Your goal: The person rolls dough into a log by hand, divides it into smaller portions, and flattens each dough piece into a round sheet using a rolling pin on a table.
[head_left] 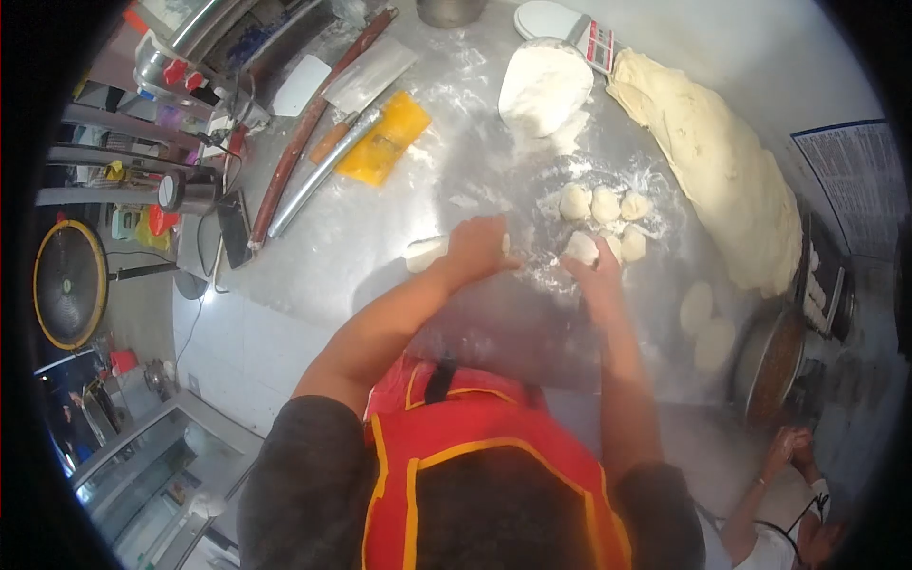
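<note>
My left hand point(478, 247) is closed around a short roll of dough point(426, 254), whose pale end sticks out on the left. A piece of dough point(581, 248) sits between the thumb and fingers of my right hand point(597, 274), just above the metal worktop point(370, 271). Beyond my right hand, several small dough balls point(605, 204) stand close together in scattered flour. The undersides of both hands and some fingers are hidden from this angle.
A large dough slab point(722, 171) lies along the right. Flour point(545, 87) is heaped near a scale point(600, 46). To the left are a yellow scraper point(399, 133), a cleaver point(372, 74), a metal tube point(325, 174) and a long wooden rod point(302, 133). Another person's hands point(790, 446) show lower right.
</note>
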A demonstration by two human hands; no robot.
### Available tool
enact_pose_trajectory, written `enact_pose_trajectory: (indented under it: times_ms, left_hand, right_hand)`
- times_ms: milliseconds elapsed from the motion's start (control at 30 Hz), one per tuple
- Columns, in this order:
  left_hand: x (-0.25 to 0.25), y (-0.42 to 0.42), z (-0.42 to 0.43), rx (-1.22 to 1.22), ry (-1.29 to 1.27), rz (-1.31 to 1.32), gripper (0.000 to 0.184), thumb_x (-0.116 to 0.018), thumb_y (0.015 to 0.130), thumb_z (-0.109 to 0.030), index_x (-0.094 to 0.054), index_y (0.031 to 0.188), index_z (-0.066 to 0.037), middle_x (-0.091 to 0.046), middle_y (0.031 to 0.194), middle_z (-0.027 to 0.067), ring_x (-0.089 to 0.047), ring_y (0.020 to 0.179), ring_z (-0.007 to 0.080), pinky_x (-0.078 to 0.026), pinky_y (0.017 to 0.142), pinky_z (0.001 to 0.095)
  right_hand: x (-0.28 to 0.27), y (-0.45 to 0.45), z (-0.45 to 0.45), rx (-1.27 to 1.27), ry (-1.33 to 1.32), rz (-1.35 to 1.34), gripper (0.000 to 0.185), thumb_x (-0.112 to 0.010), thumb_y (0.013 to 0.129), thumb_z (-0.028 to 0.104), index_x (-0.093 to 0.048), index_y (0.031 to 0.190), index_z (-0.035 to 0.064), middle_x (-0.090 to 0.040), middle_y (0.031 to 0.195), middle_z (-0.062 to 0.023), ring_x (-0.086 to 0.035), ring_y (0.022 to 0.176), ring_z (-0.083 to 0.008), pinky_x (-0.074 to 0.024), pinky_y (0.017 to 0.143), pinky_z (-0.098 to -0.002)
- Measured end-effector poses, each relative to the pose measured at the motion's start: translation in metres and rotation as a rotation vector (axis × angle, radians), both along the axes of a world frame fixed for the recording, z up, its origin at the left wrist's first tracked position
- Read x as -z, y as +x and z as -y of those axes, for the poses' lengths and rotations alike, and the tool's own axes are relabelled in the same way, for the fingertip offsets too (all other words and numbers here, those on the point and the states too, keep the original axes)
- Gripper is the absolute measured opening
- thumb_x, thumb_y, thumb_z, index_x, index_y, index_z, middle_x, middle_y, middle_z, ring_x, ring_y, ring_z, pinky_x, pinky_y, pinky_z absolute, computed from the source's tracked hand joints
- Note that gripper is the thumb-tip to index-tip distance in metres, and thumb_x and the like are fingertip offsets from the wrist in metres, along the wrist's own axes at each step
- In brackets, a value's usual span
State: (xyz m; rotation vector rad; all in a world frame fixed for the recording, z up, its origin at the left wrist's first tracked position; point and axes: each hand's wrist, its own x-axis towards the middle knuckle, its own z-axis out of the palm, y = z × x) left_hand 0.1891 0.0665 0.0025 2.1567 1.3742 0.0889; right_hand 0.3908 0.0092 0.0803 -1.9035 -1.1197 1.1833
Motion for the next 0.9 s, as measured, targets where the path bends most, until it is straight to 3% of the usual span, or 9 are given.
enact_pose_trajectory:
  times_ms: [67,100,200,300,400,500,600,700,900]
  left_hand:
    - [-0.001,-0.009,0.0,-0.002,0.14,0.038,0.055,-0.078,0.069,-0.039,-0.058,0.106,-0.004,-0.062,0.101,0.017,-0.059,0.099,0.0332,-0.047,0.083,0.0431]
    - [-0.003,-0.017,0.007,-0.006,0.183,0.03,0.056,-0.079,0.068,-0.037,-0.056,0.107,-0.004,-0.061,0.104,0.0165,-0.057,0.102,0.0333,-0.047,0.084,0.0429]
    - [-0.002,-0.029,0.015,-0.019,0.212,-0.073,0.056,-0.079,0.07,-0.036,-0.054,0.108,-0.004,-0.058,0.105,0.0149,-0.055,0.102,0.0329,-0.045,0.085,0.0441]
    - [0.006,-0.037,0.013,0.012,0.203,0.042,0.052,-0.077,0.072,-0.035,-0.055,0.108,-0.004,-0.06,0.1,0.0147,-0.057,0.098,0.0334,-0.046,0.085,0.0448]
    - [0.006,-0.04,0.015,0.092,0.15,0.23,0.046,-0.076,0.073,-0.033,-0.056,0.105,-0.006,-0.063,0.095,0.0154,-0.059,0.094,0.0343,-0.047,0.084,0.0451]
    - [0.012,-0.035,0.016,0.061,0.102,0.283,0.044,-0.076,0.069,-0.031,-0.059,0.103,-0.008,-0.064,0.094,0.0163,-0.06,0.09,0.0356,-0.047,0.081,0.0466]
    - [0.01,-0.03,0.02,0.038,0.1,0.227,0.039,-0.075,0.071,-0.03,-0.06,0.1,-0.009,-0.065,0.092,0.0161,-0.061,0.086,0.035,-0.047,0.078,0.0459]
    - [0.01,-0.025,0.022,0.041,0.163,0.162,0.033,-0.073,0.072,-0.029,-0.061,0.096,-0.009,-0.065,0.089,0.0153,-0.062,0.083,0.0333,-0.047,0.073,0.0442]
    - [0.008,-0.018,0.024,0.005,0.26,0.162,0.013,-0.069,0.071,-0.025,-0.063,0.078,-0.015,-0.065,0.075,0.0085,-0.063,0.076,0.0303,-0.047,0.067,0.0431]
  right_hand:
    - [0.067,0.013,-0.008,-0.164,0.269,0.506,0.06,-0.072,0.079,0.011,-0.047,0.132,-0.0009,-0.057,0.123,-0.0207,-0.055,0.115,-0.0308,-0.0457,0.096,-0.0371]
    - [0.068,0.009,-0.013,-0.233,0.166,0.478,0.057,-0.07,0.08,0.012,-0.047,0.132,-0.0003,-0.048,0.134,-0.0239,-0.046,0.124,-0.0373,-0.0392,0.103,-0.0403]
    - [0.06,0.003,-0.018,-0.335,-0.079,0.669,0.058,-0.069,0.08,0.013,-0.047,0.132,0.0009,-0.048,0.133,-0.0253,-0.049,0.119,-0.0383,-0.041,0.101,-0.0402]
    - [0.057,-0.006,-0.015,-0.362,0.419,0.964,0.056,-0.072,0.08,0.017,-0.05,0.13,0.0028,-0.053,0.127,-0.0166,-0.053,0.113,-0.0322,-0.0459,0.092,-0.0396]
    - [0.025,-0.047,-0.014,-0.256,0.134,0.019,0.054,-0.074,0.076,0.019,-0.057,0.124,0.0022,-0.057,0.121,-0.016,-0.056,0.107,-0.0221,-0.0484,0.087,-0.0345]
    - [0.046,-0.058,-0.019,-0.322,-0.106,-0.395,0.051,-0.077,0.073,0.02,-0.06,0.118,0.0006,-0.064,0.105,-0.0109,-0.06,0.094,-0.0199,-0.0495,0.081,-0.033]
    - [0.064,-0.067,-0.013,-0.288,-0.005,-0.251,0.049,-0.076,0.072,0.015,-0.06,0.115,-0.0014,-0.067,0.092,-0.0093,-0.062,0.083,-0.0143,-0.0504,0.076,-0.0268]
    - [0.07,-0.075,-0.01,-0.251,0.085,-0.035,0.04,-0.071,0.07,0.011,-0.064,0.107,-0.002,-0.067,0.087,-0.0081,-0.062,0.078,-0.0129,-0.0504,0.071,-0.0276]
    - [0.06,-0.075,-0.012,-0.14,-0.016,-0.24,0.033,-0.066,0.07,0.011,-0.066,0.101,0.0,-0.066,0.081,-0.0067,-0.06,0.074,-0.0123,-0.0481,0.064,-0.0296]
